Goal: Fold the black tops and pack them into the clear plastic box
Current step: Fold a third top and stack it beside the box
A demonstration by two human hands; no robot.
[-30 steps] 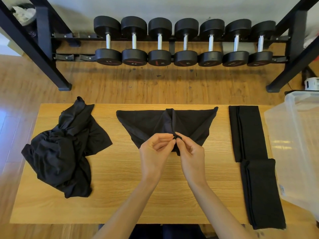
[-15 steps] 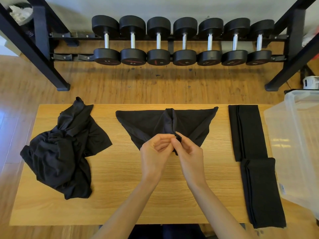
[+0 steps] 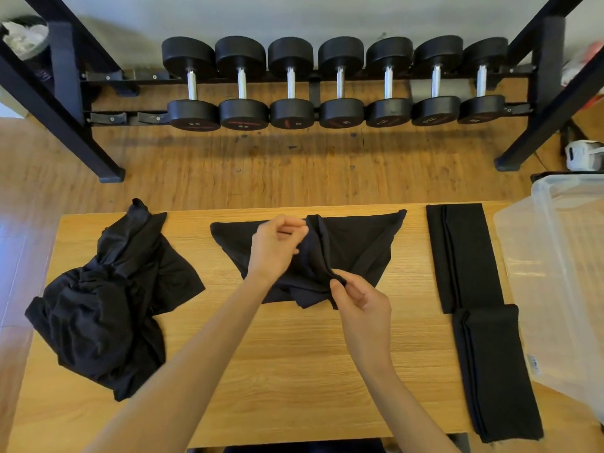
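Black fabric top (image 3: 353, 246), pinched by left hand (image 3: 274, 248) and right hand (image 3: 361, 297), should be drawn taut before creasing.

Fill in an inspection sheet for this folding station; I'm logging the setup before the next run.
Surface: wooden table, no damage seen.
Job's things: middle black top half folded; crumpled black top at left; two folded tops at right; clear plastic box at right edge.
Clutter: nothing seen.
Grippers: left hand and right hand both pinch the middle top.
Cables: nothing seen.
Surroundings: dumbbell rack behind, wood floor.
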